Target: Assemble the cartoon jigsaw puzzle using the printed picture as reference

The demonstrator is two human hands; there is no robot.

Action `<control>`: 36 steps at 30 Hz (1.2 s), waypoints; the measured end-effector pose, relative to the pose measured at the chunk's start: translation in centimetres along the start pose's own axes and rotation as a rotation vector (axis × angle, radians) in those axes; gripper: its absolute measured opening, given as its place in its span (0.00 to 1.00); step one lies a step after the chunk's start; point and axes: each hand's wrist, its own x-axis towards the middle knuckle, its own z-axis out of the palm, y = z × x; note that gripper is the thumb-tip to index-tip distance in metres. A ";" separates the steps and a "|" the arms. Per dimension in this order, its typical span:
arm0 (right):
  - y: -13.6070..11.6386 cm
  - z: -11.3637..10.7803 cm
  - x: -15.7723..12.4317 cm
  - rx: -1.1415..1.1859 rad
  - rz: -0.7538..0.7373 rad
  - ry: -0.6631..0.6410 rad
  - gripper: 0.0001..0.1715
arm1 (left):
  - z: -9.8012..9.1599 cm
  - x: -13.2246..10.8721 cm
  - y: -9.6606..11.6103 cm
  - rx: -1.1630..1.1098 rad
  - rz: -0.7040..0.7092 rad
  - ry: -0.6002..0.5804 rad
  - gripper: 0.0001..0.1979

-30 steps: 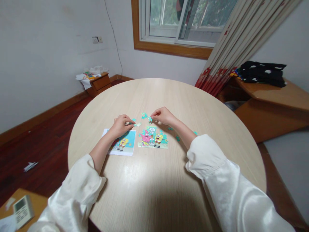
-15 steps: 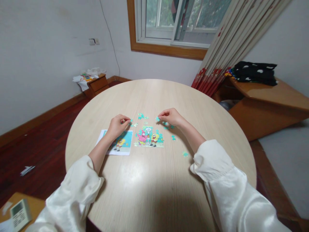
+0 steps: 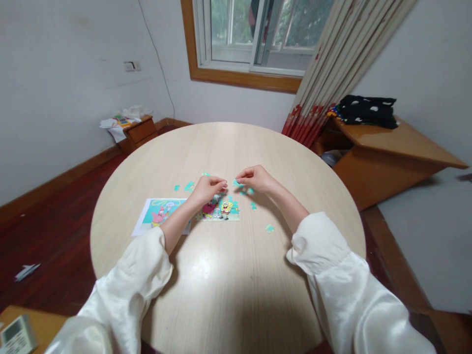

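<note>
A partly assembled cartoon jigsaw puzzle [image 3: 225, 209] lies flat mid-table, its upper left covered by my left hand [image 3: 207, 191]. That hand's thumb and fingers are pinched together above the puzzle's top edge; whatever they hold, if anything, is too small to make out. To its right, my right hand [image 3: 257, 178] pinches a teal puzzle piece [image 3: 236, 183] at its fingertips. A printed picture sheet [image 3: 147, 217] lies left of the puzzle, partly under my left forearm. Loose teal pieces [image 3: 189, 186] lie beyond the sheet, and a single piece [image 3: 270, 228] sits at the right.
The round wooden table [image 3: 221, 285] fills the middle. A small cabinet [image 3: 142, 130] with papers stands behind it at left. On the right, a wooden desk [image 3: 398, 152] bears dark folded cloth [image 3: 368, 111]. A device with a screen [image 3: 17, 334] lies at lower left.
My left hand has moved right, from the loose pieces to above the puzzle, uncovering pieces and more of the sheet. My right hand stays close by with its piece. The view has turned slightly right.
</note>
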 end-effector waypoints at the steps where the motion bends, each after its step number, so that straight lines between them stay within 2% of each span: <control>1: 0.0 0.1 -0.1 0.010 0.000 -0.005 0.02 | 0.5 0.0 0.0 -0.021 -0.009 -0.014 0.05; 5: -0.2 0.9 -0.5 0.044 -0.012 -0.030 0.03 | 1.4 -0.3 -0.1 -0.086 -0.032 -0.048 0.05; 11: -0.2 1.3 -0.6 0.020 -0.049 0.010 0.04 | 1.2 -0.5 -0.1 -0.156 -0.031 -0.049 0.06; 15: 0.6 0.5 -1.4 -0.273 -0.056 0.049 0.04 | 1.0 -0.5 -0.2 -0.206 -0.023 -0.029 0.07; 19: 1.0 0.0 -2.4 -0.583 -0.050 -0.006 0.05 | 0.7 -0.4 -0.4 -0.232 0.003 0.012 0.08; 23: 0.7 0.3 -2.8 -0.740 -0.054 -0.051 0.05 | 0.4 -0.3 -0.5 -0.233 0.032 0.062 0.08; 31: 0.7 0.4 -2.8 -0.744 -0.060 -0.057 0.04 | 0.3 -0.1 -1.1 -0.232 0.075 0.104 0.10; 36: 1.0 0.5 -2.8 -0.510 -0.092 -0.079 0.05 | 0.3 -0.2 -1.3 -0.236 0.077 0.092 0.10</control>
